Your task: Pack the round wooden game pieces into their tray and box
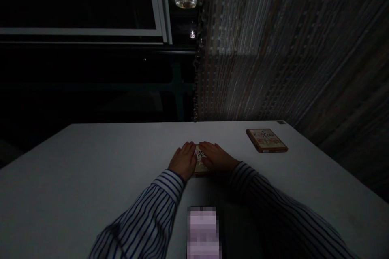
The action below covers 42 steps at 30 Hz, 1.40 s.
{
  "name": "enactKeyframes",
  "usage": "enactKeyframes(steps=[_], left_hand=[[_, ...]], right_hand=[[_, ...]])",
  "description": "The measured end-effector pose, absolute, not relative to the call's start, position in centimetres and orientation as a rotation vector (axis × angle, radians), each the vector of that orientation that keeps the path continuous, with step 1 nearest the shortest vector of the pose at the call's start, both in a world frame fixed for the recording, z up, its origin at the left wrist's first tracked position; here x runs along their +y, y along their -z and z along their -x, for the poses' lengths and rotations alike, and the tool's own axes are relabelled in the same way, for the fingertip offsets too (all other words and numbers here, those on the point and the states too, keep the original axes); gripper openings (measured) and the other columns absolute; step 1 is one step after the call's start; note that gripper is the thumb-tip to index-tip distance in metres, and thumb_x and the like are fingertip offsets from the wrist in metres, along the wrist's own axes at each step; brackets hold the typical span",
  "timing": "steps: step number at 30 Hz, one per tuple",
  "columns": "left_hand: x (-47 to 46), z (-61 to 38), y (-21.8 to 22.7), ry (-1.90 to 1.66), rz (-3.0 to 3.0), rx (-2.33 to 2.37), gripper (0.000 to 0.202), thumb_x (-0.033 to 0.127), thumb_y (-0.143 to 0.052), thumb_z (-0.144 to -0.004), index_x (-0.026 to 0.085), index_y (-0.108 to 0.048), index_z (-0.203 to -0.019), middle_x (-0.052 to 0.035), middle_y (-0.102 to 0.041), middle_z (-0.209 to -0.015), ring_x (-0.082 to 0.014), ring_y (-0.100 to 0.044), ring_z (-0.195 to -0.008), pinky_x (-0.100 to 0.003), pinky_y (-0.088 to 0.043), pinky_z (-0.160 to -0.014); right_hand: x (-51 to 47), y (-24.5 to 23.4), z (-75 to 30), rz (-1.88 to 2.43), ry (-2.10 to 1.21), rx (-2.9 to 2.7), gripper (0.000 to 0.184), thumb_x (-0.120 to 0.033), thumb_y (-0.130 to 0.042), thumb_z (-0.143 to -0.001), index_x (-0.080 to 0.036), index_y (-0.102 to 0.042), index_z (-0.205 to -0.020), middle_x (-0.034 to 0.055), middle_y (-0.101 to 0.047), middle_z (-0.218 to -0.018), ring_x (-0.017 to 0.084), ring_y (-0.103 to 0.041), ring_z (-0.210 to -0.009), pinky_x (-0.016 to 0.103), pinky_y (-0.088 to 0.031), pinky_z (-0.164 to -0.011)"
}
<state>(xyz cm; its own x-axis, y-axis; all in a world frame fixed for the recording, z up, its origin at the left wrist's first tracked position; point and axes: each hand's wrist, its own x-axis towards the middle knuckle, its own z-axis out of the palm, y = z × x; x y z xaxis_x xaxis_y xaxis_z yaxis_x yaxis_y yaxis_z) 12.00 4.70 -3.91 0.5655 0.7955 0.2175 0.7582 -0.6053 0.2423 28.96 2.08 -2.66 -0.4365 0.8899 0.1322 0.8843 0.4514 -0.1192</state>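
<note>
Both my hands lie side by side, palms down, on a small flat box (199,158) with a pale printed face and an orange-brown rim, in the middle of a white table (91,162). My left hand (182,160) covers the box's left part, fingers stretched flat. My right hand (216,156) covers its right part, fingers also flat. Only a narrow strip of the box shows between them. Both arms wear white sleeves with dark stripes.
A second flat box (266,140) of the same kind lies at the table's far right. A blurred pinkish rectangle (203,232) sits near the front edge. Behind the table are a woven curtain (288,48) and a dark window with a pale frame (158,4).
</note>
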Motion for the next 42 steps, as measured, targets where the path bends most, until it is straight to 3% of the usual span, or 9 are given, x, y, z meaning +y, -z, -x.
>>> enactKeyframes(steps=[18, 30, 42], left_hand=[[4.3, -12.0, 3.6, -0.457, -2.643, 1.375, 0.044, 0.031, -0.025, -0.087, 0.017, -0.033, -0.128, -0.0077, -0.033, -0.137, -0.0214, -0.024, -0.127, -0.049, -0.026, -0.099], [4.0, -12.0, 3.2, -0.424, -2.639, 1.384, 0.044, 0.029, -0.025, -0.087, 0.018, -0.031, -0.129, -0.0068, -0.031, -0.138, -0.0202, -0.023, -0.127, -0.048, -0.025, -0.099], [4.2, -12.0, 3.5, -0.384, -2.634, 1.41, 0.046, 0.037, -0.025, -0.086, 0.023, -0.03, -0.129, -0.0028, -0.028, -0.139, -0.0204, -0.02, -0.128, -0.048, -0.023, -0.1]], right_hand=[[2.5, 2.8, -29.6, 1.711, -0.104, -2.439, 0.054, -0.038, -0.025, -0.087, -0.01, -0.025, -0.133, 0.0123, -0.025, -0.139, 0.023, -0.019, -0.128, 0.047, -0.021, -0.1], [2.7, 2.3, -28.1, 1.629, -0.018, -2.518, 0.053, -0.029, -0.03, -0.083, -0.007, -0.029, -0.131, 0.0127, -0.029, -0.137, 0.024, -0.023, -0.126, 0.048, -0.018, -0.1], [1.0, 2.2, -29.4, 1.679, 0.008, -2.554, 0.061, -0.046, -0.027, -0.085, -0.007, -0.026, -0.132, 0.0152, -0.024, -0.139, 0.026, -0.019, -0.128, 0.049, -0.018, -0.1]])
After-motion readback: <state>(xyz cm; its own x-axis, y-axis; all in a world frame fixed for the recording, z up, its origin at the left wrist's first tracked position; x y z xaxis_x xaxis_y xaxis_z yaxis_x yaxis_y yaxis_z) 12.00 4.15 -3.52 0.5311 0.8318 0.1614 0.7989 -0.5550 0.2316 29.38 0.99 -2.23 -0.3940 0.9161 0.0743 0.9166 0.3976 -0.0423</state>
